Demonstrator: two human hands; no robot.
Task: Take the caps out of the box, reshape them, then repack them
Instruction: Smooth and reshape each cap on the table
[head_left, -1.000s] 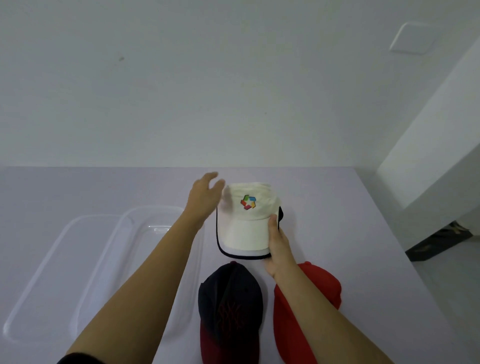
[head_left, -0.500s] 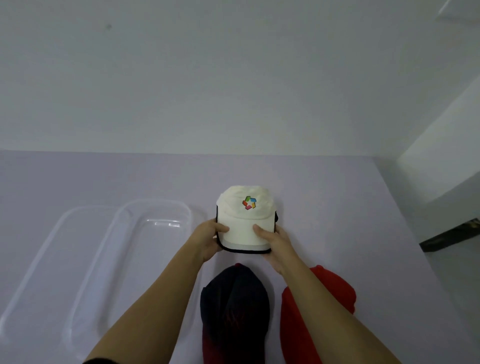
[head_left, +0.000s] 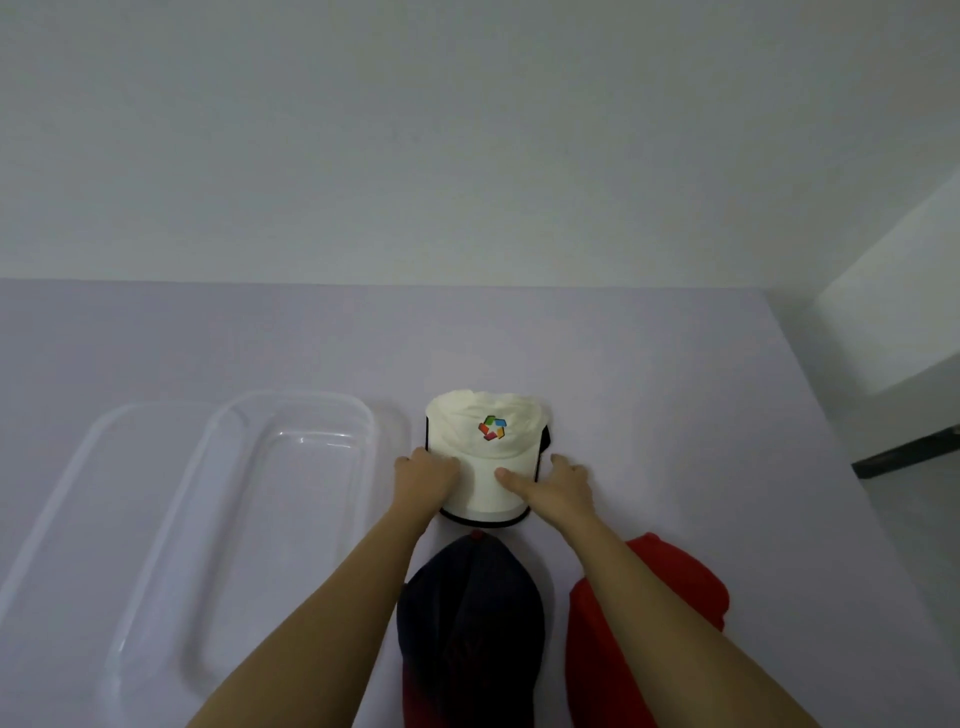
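Observation:
A white cap (head_left: 485, 415) with a multicoloured logo lies on the lilac table (head_left: 675, 415), its brim towards me. My left hand (head_left: 423, 478) holds the brim's left edge, thumb on top. My right hand (head_left: 558, 486) rests at the brim's right side; its thumb touches the brim and its fingers lie straight on the table beside the cap. Nearer me lie a dark navy cap (head_left: 467, 613) and a red cap (head_left: 680, 587), partly hidden by my forearms. The clear plastic box (head_left: 358, 421) stands empty to the left.
A clear lid (head_left: 104, 441) lies left of the box, overlapping it. The table's right edge runs diagonally at the right, with floor beyond. A plain wall rises behind the table.
My left hand came from the cap's crown down to the brim. Both hands pinched the brim; now my right hand's fingers have spread out beside it.

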